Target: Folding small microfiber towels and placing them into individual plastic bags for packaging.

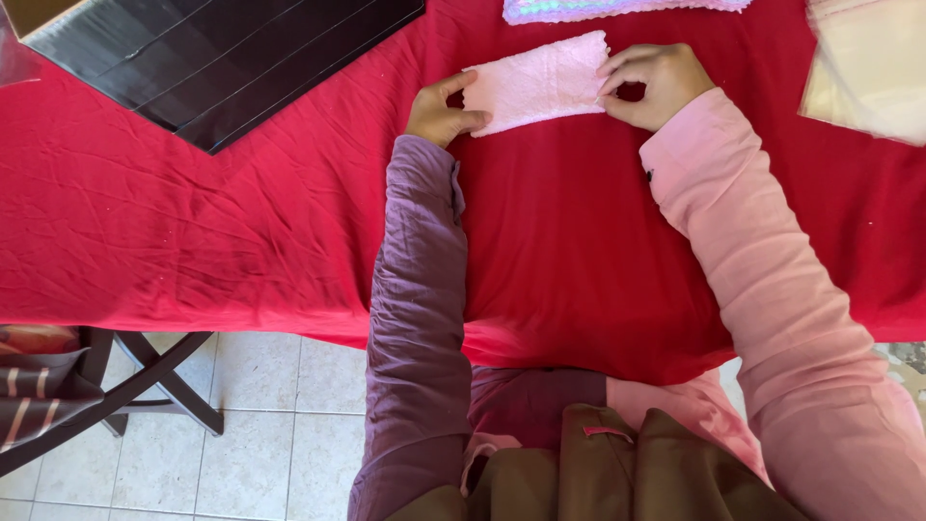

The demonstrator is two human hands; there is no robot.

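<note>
We judge folding underway: left hand (442, 111) and right hand (651, 85) pinch the small pink textured cloth (542, 81) on the red tablecloth (241, 222); next, aligned edges.

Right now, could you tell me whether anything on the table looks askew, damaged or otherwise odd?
Nothing looks damaged or spilled. The red tablecloth is creased, and the folded pink cloth, held flat between the left hand and right hand, lies slightly tilted with a ragged right edge.

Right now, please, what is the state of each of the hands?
Left hand: closed on the left end of the pink cloth.
Right hand: fingers curled, pinching the cloth's right end.
</note>
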